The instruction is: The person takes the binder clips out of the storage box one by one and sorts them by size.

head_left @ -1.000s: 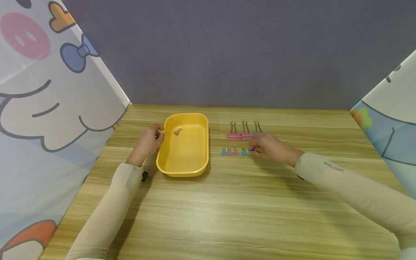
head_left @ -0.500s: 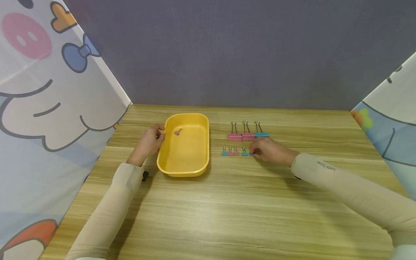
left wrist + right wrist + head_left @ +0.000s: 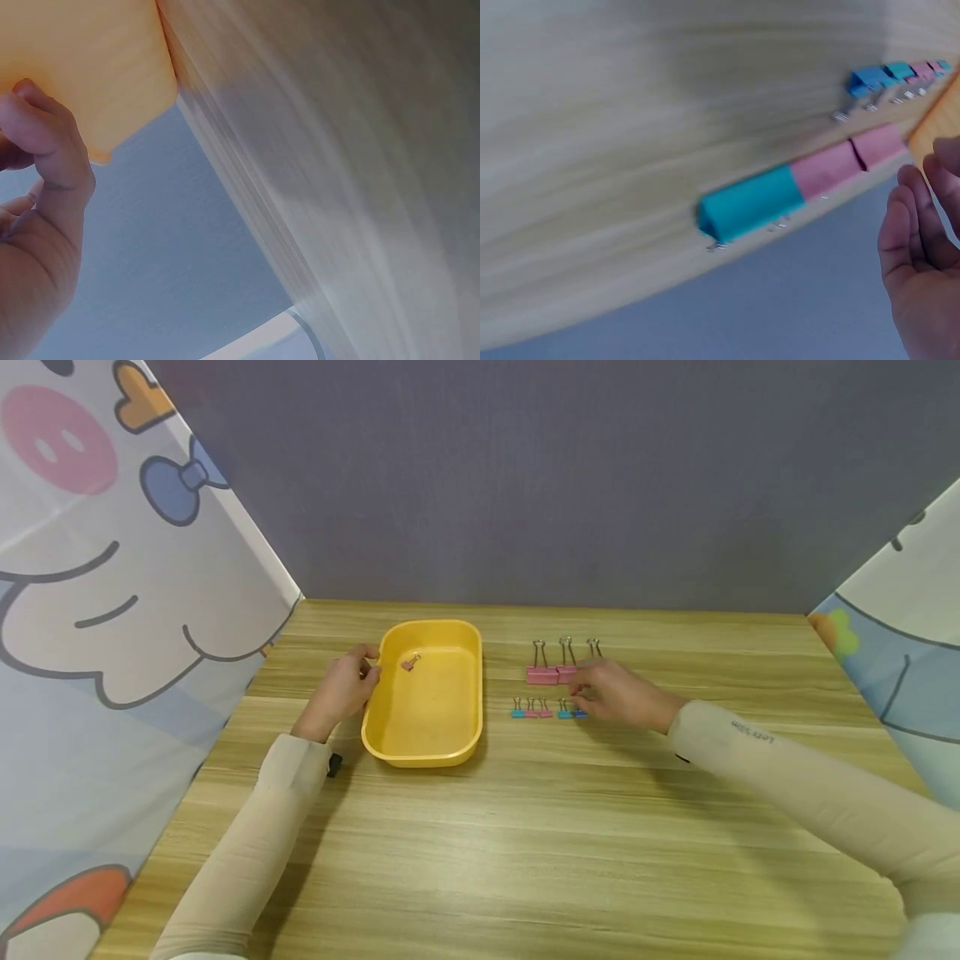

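My left hand (image 3: 343, 693) is at the left rim of a yellow plastic tray (image 3: 422, 760), loosely bent fingers against its outer side. In the left wrist view, those fingers overlap the tray's wall (image 3: 127, 82). One small pink binder clip (image 3: 408, 665) lies inside the tray. Over on the right, my right hand (image 3: 618, 693) hovers close above the clips, with nothing between its fingers. Below its fingertips sits a small dark-blue binder clip (image 3: 581, 714), beside a small light-blue one (image 3: 565, 715). The hand hides most of a large teal clip (image 3: 754, 201) in the head view.
Left of the light-blue clip, across a small gap, stand two small pink clips (image 3: 545, 714) and a small light-blue clip (image 3: 517, 714). Behind them, large pink clips (image 3: 542, 676) line up with the teal one, handles toward the grey back wall (image 3: 525, 485).
My right hand has let go of the small dark-blue clip, which now stands beside the light-blue one, and has risen slightly up and back. The left hand and tray stay put.
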A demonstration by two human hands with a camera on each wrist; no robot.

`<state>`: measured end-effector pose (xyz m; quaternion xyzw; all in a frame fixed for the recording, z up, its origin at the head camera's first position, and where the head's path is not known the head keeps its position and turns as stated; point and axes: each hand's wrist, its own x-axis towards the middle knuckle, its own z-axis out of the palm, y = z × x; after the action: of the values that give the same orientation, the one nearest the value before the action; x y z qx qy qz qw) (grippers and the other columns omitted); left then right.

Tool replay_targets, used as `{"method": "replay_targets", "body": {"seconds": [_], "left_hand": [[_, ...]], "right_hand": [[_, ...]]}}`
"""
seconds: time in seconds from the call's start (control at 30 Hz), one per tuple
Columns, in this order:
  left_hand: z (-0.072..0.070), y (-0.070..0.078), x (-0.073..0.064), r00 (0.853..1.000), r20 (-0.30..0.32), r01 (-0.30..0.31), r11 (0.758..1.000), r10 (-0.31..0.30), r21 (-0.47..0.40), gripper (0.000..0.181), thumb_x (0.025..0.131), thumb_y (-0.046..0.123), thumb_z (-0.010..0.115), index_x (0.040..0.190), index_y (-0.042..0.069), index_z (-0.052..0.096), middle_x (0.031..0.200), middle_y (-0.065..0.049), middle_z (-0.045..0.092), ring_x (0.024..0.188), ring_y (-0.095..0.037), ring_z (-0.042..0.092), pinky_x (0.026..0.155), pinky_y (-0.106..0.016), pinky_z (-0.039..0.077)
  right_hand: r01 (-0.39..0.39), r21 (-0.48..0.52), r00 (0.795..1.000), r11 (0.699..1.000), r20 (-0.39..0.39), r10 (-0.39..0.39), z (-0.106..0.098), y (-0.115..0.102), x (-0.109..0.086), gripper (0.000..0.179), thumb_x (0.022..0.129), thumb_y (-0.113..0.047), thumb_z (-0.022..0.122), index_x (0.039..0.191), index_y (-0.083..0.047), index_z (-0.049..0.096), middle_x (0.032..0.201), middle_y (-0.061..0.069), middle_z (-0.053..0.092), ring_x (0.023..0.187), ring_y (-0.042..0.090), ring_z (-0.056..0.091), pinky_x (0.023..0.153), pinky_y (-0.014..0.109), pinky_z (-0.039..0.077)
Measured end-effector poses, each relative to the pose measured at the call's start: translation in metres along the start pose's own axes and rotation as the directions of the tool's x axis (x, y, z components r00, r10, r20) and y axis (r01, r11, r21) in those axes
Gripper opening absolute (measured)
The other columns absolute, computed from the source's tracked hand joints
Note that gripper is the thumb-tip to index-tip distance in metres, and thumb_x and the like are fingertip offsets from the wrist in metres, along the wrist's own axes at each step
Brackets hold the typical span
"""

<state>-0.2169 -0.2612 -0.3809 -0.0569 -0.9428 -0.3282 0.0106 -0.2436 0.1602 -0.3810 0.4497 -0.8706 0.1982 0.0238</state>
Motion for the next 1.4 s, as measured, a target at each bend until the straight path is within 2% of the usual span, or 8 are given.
{"method": "replay_targets", "body": {"seconds": [0.27, 0.4, 0.63, 0.9, 1.13, 1.4], "left_hand": [[0.001, -0.002, -0.001, 1.000, 0.002, 0.018, 1.000, -0.018, 0.001, 0.030, 0.098, 0.008, 0.050, 0.124, -0.005, 0.047, 0.088, -0.019, 0.060, 0.051, -0.019, 0.056, 0.047, -0.031, 0.050], [0.002, -0.002, 0.000, 1.000, 0.012, 0.020, 1.000, -0.020, 0.002, 0.031, 0.098, 0.009, 0.050, 0.125, -0.005, 0.046, 0.088, -0.019, 0.060, 0.051, -0.020, 0.057, 0.047, -0.031, 0.050], [0.002, -0.001, 0.001, 1.000, 0.011, 0.016, 1.000, -0.016, -0.008, 0.030, 0.098, 0.009, 0.049, 0.125, -0.005, 0.046, 0.088, -0.019, 0.060, 0.052, -0.023, 0.058, 0.047, -0.031, 0.050], [0.000, 0.000, 0.000, 1.000, 0.001, 0.008, 1.000, -0.008, -0.010, 0.030, 0.098, 0.008, 0.049, 0.124, -0.006, 0.047, 0.088, -0.019, 0.060, 0.051, -0.022, 0.057, 0.046, -0.031, 0.051], [-0.001, 0.000, 0.001, 1.000, 0.001, 0.012, 1.000, -0.012, -0.016, 0.029, 0.098, 0.008, 0.049, 0.124, -0.006, 0.047, 0.087, -0.019, 0.060, 0.050, -0.021, 0.057, 0.046, -0.031, 0.050], [0.000, 0.001, 0.000, 1.000, -0.010, 0.003, 1.000, -0.003, -0.015, 0.030, 0.097, 0.007, 0.050, 0.123, -0.007, 0.048, 0.085, -0.019, 0.060, 0.048, -0.020, 0.056, 0.044, -0.031, 0.050]], "right_hand": [[0.036, -0.047, 0.995, 0.998, -0.094, -0.040, -0.002, -0.019, 0.030, 0.004, 0.084, -0.005, 0.070, 0.087, -0.004, 0.069, 0.086, 0.002, 0.059, 0.079, 0.021, 0.053, 0.066, 0.032, 0.046], [0.072, -0.025, 0.990, 0.997, -0.121, -0.074, 0.002, -0.029, 0.043, 0.002, 0.086, -0.007, 0.069, 0.088, -0.005, 0.068, 0.087, 0.001, 0.060, 0.080, 0.019, 0.052, 0.070, 0.032, 0.046], [0.105, -0.032, 0.991, 0.994, -0.081, -0.107, 0.005, -0.044, 0.068, 0.005, 0.091, -0.009, 0.064, 0.095, -0.010, 0.067, 0.094, -0.001, 0.059, 0.085, 0.015, 0.052, 0.075, 0.030, 0.047], [0.140, -0.021, 0.988, 0.990, -0.063, -0.141, 0.005, -0.056, 0.094, 0.008, 0.091, -0.010, 0.063, 0.097, -0.007, 0.067, 0.092, 0.000, 0.057, 0.084, 0.017, 0.051, 0.072, 0.028, 0.046], [0.132, -0.019, 0.989, 0.991, -0.061, -0.133, 0.009, -0.064, 0.113, 0.011, 0.091, -0.013, 0.063, 0.100, -0.007, 0.066, 0.098, 0.001, 0.058, 0.089, 0.018, 0.054, 0.075, 0.028, 0.047], [0.126, -0.011, 0.990, 0.992, -0.058, -0.126, 0.020, -0.071, 0.141, 0.013, 0.092, -0.016, 0.063, 0.099, -0.006, 0.067, 0.097, 0.001, 0.061, 0.090, 0.019, 0.055, 0.079, 0.029, 0.045]]}}
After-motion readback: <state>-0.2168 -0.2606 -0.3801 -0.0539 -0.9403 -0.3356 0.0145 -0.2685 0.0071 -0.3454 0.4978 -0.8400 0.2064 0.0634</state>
